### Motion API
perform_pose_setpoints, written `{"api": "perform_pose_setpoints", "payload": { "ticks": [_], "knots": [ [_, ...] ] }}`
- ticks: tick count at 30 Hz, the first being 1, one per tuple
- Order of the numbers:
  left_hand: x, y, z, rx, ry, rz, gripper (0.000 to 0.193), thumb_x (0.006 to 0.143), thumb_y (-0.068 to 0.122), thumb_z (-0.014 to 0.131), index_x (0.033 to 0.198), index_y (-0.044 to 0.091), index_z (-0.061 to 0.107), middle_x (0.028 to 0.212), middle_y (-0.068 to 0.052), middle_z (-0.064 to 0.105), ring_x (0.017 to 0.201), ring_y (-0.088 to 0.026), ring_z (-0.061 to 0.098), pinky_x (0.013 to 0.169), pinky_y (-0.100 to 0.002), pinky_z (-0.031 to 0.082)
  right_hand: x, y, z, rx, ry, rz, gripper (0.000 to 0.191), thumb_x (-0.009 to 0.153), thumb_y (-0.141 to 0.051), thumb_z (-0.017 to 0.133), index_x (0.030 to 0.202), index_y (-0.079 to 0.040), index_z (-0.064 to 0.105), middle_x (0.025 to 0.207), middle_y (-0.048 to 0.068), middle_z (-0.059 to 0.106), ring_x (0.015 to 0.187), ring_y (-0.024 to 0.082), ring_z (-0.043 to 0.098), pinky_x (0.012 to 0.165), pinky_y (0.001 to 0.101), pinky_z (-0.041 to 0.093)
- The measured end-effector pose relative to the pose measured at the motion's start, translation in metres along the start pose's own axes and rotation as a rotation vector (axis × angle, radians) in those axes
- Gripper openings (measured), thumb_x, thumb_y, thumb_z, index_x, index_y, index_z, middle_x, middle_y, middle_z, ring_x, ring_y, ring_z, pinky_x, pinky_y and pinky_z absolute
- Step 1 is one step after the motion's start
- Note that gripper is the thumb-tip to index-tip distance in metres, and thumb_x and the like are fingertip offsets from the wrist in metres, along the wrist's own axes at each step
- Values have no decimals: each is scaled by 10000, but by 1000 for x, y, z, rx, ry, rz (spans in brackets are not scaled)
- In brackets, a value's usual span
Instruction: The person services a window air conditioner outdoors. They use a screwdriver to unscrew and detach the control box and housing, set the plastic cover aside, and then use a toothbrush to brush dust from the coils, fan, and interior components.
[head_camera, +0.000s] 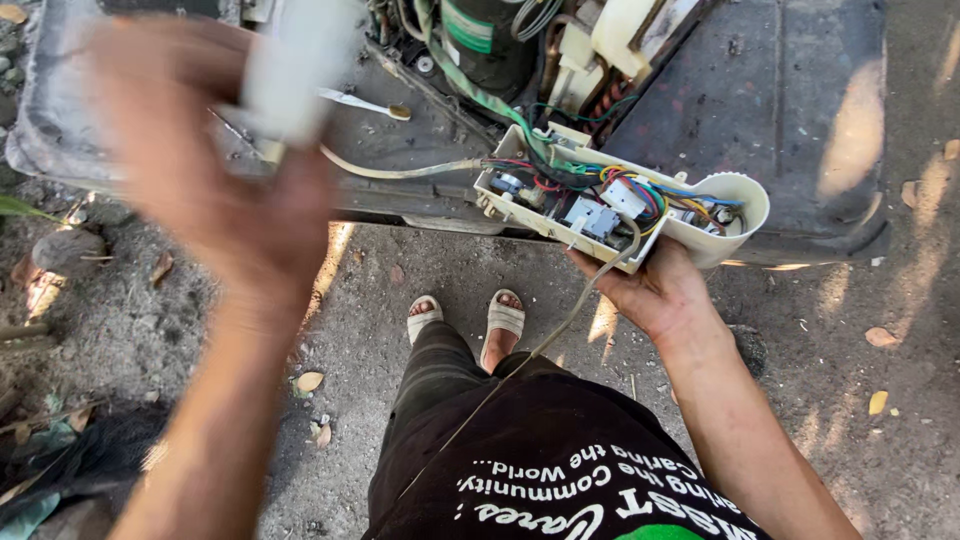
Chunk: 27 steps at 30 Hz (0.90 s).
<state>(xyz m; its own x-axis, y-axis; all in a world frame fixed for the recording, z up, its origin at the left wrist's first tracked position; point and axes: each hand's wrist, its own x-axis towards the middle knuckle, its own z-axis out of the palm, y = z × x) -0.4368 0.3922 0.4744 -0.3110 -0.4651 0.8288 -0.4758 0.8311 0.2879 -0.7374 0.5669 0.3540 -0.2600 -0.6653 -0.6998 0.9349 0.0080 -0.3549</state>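
My right hand (655, 295) grips from below a cream plastic control box (700, 215), open on top and packed with coloured wires, a grey relay and small parts. The box hangs at the front edge of a dark metal base (780, 110). My left hand (215, 175) is raised at the left, heavily blurred, with its fingers around a pale white object (290, 70) whose shape I cannot make out. A thin grey cable (560, 325) runs from the box down toward my body.
On the base stand a black compressor (490, 40) with a green label, copper tubing and a cream housing. A small pale-handled tool (365, 103) lies on the metal. My sandalled feet (470, 318) stand on dirt with dry leaves and stones at the left.
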Motion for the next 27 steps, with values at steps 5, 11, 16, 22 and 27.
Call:
{"api": "perform_pose_setpoints", "payload": {
  "ticks": [5, 11, 16, 22, 27],
  "knots": [
    [-30, 129, 63, -275, -242, -56, 271, 905, 91, 817, 1108, 183, 661, 1126, 17, 623, 895, -144, 627, 726, -300, 519, -8, 2, -6, -179, -50, -121, 399, 1047, -290, 489, 1403, -117, 539, 1409, 101, 614, 1298, 270, 609, 1109, 548, 514],
    [-18, 197, 121, -275, -283, -133, 426, 775, 195, 820, 1163, 208, 645, 1135, 10, 600, 1015, -206, 590, 791, -410, 509, -32, 5, -8, -77, -317, -184, 428, 1066, -319, 517, 1449, -137, 463, 1377, 76, 575, 1281, 234, 592, 1096, 458, 518],
    [-16, 191, 138, -350, -398, -258, 600, 679, 352, 852, 1201, 143, 644, 1102, -65, 612, 1005, -276, 635, 775, -445, 546, -31, 11, -13, -125, -223, -214, 425, 1051, -281, 529, 1444, -132, 469, 1405, 57, 583, 1284, 194, 604, 1096, 395, 540],
    [-13, 151, 146, -467, -696, -207, 703, 654, 491, 920, 1173, 101, 650, 1025, -106, 629, 969, -323, 674, 827, -444, 563, -11, 6, -26, -177, -89, -240, 367, 1036, -167, 543, 1397, -108, 513, 1404, 72, 591, 1263, 194, 620, 1046, 369, 574],
    [-5, 131, 142, -597, -663, -5, 811, 625, 444, 903, 1283, 70, 612, 1178, -140, 620, 1120, -363, 624, 943, -446, 540, -8, 0, -29, -234, 52, -258, 332, 1043, -294, 499, 1344, -158, 530, 1354, 17, 599, 1185, 150, 607, 948, 468, 546]
  ]
}}
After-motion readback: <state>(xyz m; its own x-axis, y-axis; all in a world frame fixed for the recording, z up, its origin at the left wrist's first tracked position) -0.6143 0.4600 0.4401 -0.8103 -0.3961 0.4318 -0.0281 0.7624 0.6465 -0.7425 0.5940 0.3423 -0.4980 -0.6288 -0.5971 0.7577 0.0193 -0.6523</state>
